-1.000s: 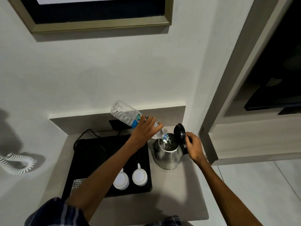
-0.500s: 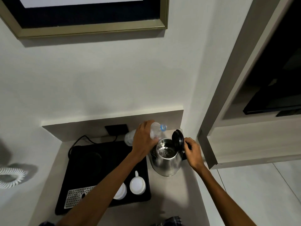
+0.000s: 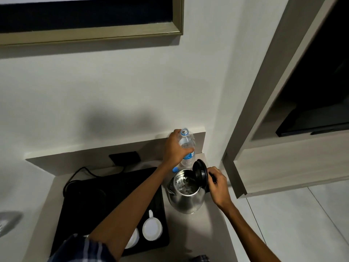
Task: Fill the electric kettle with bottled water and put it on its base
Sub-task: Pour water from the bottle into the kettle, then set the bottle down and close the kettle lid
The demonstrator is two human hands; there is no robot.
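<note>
A steel electric kettle (image 3: 186, 195) stands on the grey counter (image 3: 190, 229), its black lid (image 3: 200, 172) hinged up and water visible inside. My right hand (image 3: 218, 183) is closed on the kettle's black handle. Behind the kettle, my left hand (image 3: 174, 149) grips a clear plastic water bottle (image 3: 187, 146), upright and uncapped, at the back of the counter. A small blue cap (image 3: 175, 169) lies beside the bottle. The round black kettle base (image 3: 83, 191) sits on the black tray (image 3: 156, 201) to the left, with its cord running to the wall.
Two white cups (image 3: 152, 228) sit upside down at the front of the tray, one partly hidden by my left arm. A black wall socket (image 3: 124, 157) is behind the tray. A wooden cabinet (image 3: 283, 163) stands to the right, a framed picture (image 3: 90, 21) above.
The bottle went from tilted, pouring into the kettle, to upright behind the kettle at the back of the counter. My right hand stayed on the kettle handle.
</note>
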